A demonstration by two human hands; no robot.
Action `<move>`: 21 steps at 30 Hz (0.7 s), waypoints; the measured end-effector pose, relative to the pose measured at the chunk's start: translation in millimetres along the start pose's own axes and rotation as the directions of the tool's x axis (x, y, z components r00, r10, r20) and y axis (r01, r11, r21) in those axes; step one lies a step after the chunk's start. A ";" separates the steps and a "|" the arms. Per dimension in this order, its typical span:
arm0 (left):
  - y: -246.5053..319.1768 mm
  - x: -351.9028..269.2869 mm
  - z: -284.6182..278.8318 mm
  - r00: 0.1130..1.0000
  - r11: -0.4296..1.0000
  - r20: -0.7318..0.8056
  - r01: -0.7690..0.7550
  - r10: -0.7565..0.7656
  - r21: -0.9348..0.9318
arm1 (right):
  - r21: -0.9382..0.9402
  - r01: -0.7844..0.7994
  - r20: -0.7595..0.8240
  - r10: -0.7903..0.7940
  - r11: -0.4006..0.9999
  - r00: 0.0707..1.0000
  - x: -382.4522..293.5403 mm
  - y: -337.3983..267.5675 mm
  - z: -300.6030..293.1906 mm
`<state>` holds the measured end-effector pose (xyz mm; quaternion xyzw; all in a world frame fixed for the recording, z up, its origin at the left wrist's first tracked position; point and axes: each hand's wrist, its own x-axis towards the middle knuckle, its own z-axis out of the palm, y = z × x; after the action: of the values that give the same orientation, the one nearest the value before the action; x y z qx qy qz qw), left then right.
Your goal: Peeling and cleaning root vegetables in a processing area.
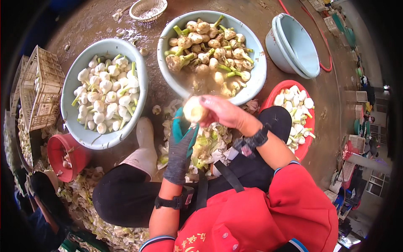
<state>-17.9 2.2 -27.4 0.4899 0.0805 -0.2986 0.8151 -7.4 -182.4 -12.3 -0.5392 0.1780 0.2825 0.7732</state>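
A pale garlic bulb (193, 111) is held up between my two hands. My right hand (220, 111), bare, grips it from the right with the thumb on top. My left hand (182, 141), in a grey and teal glove, holds it from below and the left; its fingertips are partly hidden. Just beyond the hands stands a light-blue tub (163, 67) with soil-stained garlic bulbs (204, 41) in muddy water. Another light-blue tub (144, 80), to the left, is full of white peeled bulbs (105, 88). White bulbs (294, 108) also fill a red basin (267, 100) at the right.
Peeled skins (209, 141) lie between my boots, with more heaped (94, 201) at left. A red bucket (67, 157) lies tipped near plastic crates (47, 85). Stacked blue tubs (283, 53), a hose (324, 47) and a small basket (148, 9) are farther off. Another person (47, 211) sits at left.
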 end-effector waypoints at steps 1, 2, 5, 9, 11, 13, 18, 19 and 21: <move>-0.1 0.9 4.9 0.999 1.000 0.041 -0.019 0.019 -0.005 | 0.017 0.019 0.010 -0.019 1.000 1.000 -8.6 4.9 9.8; 2.9 -4.5 7.5 0.999 0.996 0.028 -0.046 0.044 0.077 | -0.029 0.089 0.022 -0.088 0.996 0.996 -14.9 11.7 15.8; -1.2 -13.2 4.3 0.999 0.995 -0.004 -0.045 0.046 0.083 | -0.442 0.188 -0.021 -0.220 0.877 0.975 -27.1 10.9 25.9; -0.9 -13.0 -4.4 0.999 0.995 -0.026 -0.032 0.035 0.099 | -0.756 0.380 -0.018 -0.598 0.532 0.801 -35.0 21.8 41.7; -4.0 -12.7 -7.0 0.993 0.991 -0.016 -0.114 0.116 0.064 | -0.720 0.336 -0.115 -0.583 0.607 0.805 -38.9 21.2 54.6; -0.1 -15.1 -3.5 0.977 0.977 0.012 -0.214 0.214 -0.013 | -0.544 0.338 -0.235 -0.526 0.768 0.817 -41.1 28.5 61.0; 0.7 -20.6 -9.0 0.970 0.961 0.098 -0.233 0.220 0.147 | -0.454 0.265 -0.262 -0.412 0.851 0.873 -52.2 45.5 59.2; -0.4 -21.7 -8.8 0.971 0.962 0.098 -0.233 0.220 0.144 | -0.690 0.316 -0.206 -0.595 0.651 0.777 -55.9 41.7 60.6; -0.4 -23.1 -6.1 0.964 0.848 0.115 -0.266 0.240 0.458 | -0.642 0.307 -0.219 -0.552 0.702 0.804 -62.8 34.8 63.3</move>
<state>-35.8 16.6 -21.0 0.6705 -0.0813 -0.2121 0.7063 -79.9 -129.6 21.1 -0.8194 0.1022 0.0146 0.5638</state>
